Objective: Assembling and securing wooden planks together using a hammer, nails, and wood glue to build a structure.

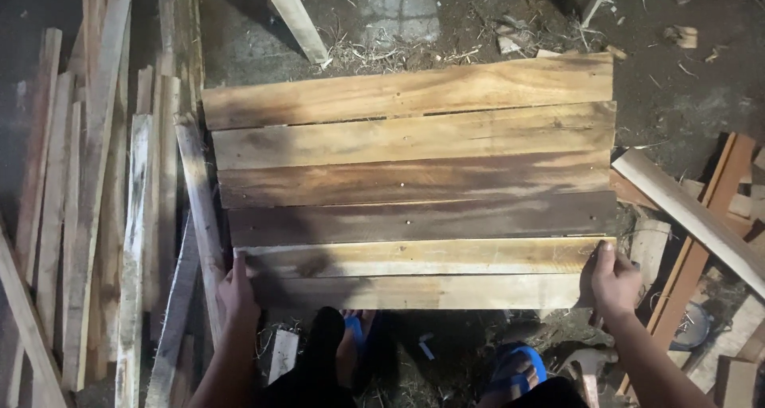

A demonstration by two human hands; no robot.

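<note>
A panel of several wooden planks nailed side by side lies flat in front of me, light boards at the far and near edges, darker ones in the middle. My left hand grips the panel's near left corner. My right hand grips its near right corner, thumb on top of the nearest plank. Both hands hold the panel by its ends. My feet in blue sandals stand just below the near edge.
A pile of long wooden slats lies along the left side. Offcuts and boards are heaped at the right. A loose plank and wood scraps litter the dirt ground beyond the panel.
</note>
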